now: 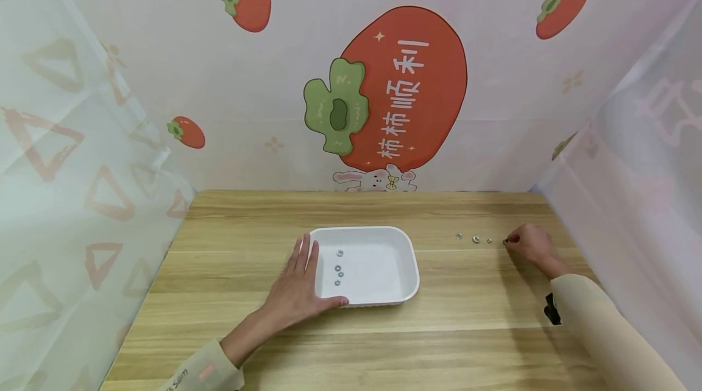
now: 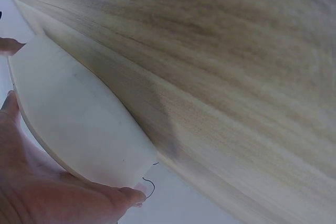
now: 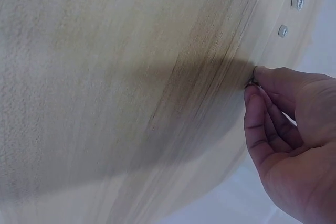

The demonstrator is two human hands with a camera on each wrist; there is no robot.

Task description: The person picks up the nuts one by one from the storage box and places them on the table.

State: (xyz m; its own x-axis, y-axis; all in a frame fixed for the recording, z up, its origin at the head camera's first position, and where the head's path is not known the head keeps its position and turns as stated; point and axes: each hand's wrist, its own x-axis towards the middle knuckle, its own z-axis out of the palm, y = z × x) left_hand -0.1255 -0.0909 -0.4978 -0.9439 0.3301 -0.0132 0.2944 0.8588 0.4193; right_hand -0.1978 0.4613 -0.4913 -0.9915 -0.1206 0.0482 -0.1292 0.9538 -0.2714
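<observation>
My right hand (image 1: 534, 248) pinches a small part (image 3: 252, 83) between thumb and fingertips, at the right end of the row of nuts (image 1: 476, 239) on the bench (image 1: 466, 330). My left hand (image 1: 292, 292) lies spread along the tray's (image 1: 378, 266) left rim, thumb at its near edge. I judge the part light, hard, sturdy but apt to slip; I'd grip its outer sides.
</observation>
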